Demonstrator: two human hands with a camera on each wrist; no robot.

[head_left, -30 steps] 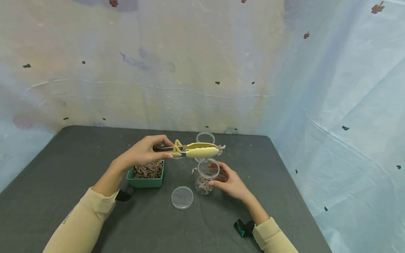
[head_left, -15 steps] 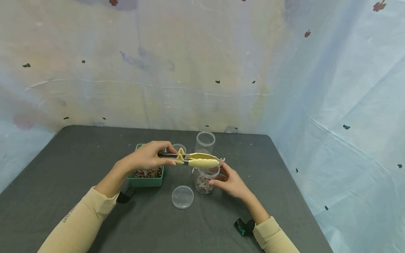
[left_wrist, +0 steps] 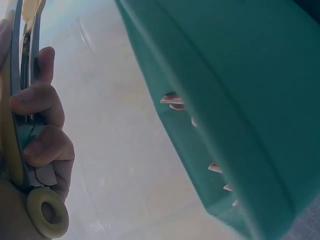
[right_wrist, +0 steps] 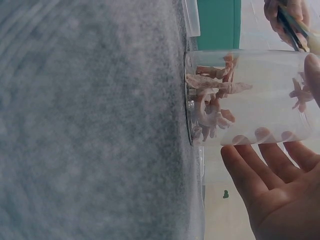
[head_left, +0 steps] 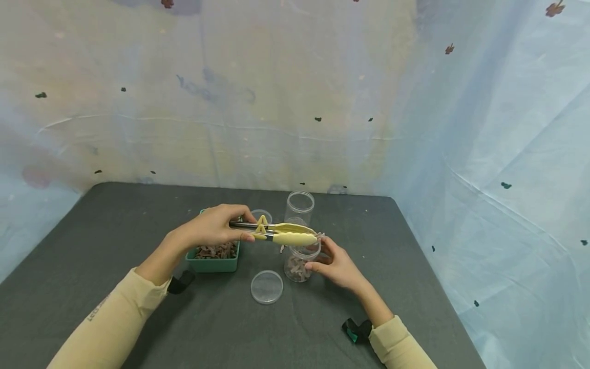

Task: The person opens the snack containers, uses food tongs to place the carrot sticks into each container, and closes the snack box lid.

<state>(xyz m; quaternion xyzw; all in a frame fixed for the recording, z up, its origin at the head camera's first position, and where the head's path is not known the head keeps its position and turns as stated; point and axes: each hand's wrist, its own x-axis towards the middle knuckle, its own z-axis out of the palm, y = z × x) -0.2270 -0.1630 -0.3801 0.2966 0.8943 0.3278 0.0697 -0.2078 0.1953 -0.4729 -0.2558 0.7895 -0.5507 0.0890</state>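
Note:
My left hand (head_left: 214, 225) grips a pair of tongs (head_left: 295, 239) with pale yellow scalloped tips. They lie nearly level over the mouth of a clear jar (right_wrist: 265, 95), pinching a few shrivelled brownish strips (head_left: 320, 236). The jar stands upright on the table, with similar strips in its lower part. My right hand (head_left: 340, 267) holds this jar from the right, fingers on one side and thumb on the other. Under my left hand sits a green tub (head_left: 212, 265) of brown strips, partly hidden. In the left wrist view, the tongs' ring (left_wrist: 47, 212) shows at the handle end.
A clear round lid (head_left: 267, 287) lies flat in front of the jar. Behind stands a second open clear jar (head_left: 300, 201), and another clear round rim (head_left: 261, 213) shows past my left hand. A loose strip (head_left: 282, 249) lies beside the held jar on the dark tabletop (head_left: 369, 246).
My left hand has lowered the tongs toward me, from above and behind the held jar to over its mouth. My right hand and the jar have stayed put.

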